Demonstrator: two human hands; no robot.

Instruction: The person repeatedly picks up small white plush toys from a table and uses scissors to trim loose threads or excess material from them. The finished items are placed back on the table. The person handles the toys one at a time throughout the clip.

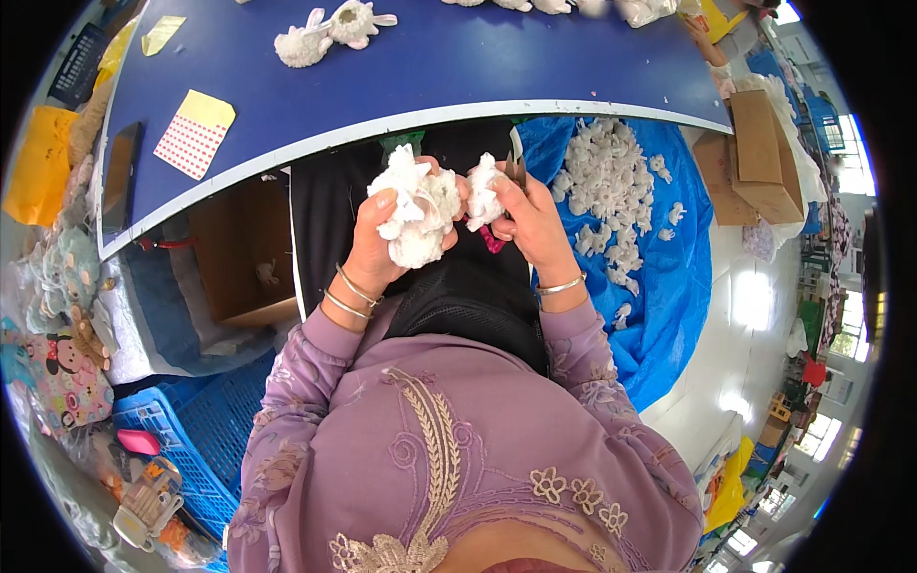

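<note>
Over my lap, my left hand (374, 246) is closed round a bunch of fluffy white plush pieces (417, 212); how many are in it I cannot make out. My right hand (540, 229) pinches a smaller white plush piece (485, 194) close beside the bunch. Dark pointed blades (516, 170), like those of scissors or thread snips, stick up from the same hand. Under its fingers shows a bright pink part (492, 241), perhaps a handle; the rest is hidden. Both hands are near each other, just in front of the table edge.
Ahead spans a blue table (497, 72) bearing two plush pieces (330, 33) and a sticker sheet (195, 132). At right, a blue sheet (683, 286) holds a heap of small white plush parts (611, 181). Cardboard boxes (764, 158) stand beyond. A blue crate (205, 420) sits left.
</note>
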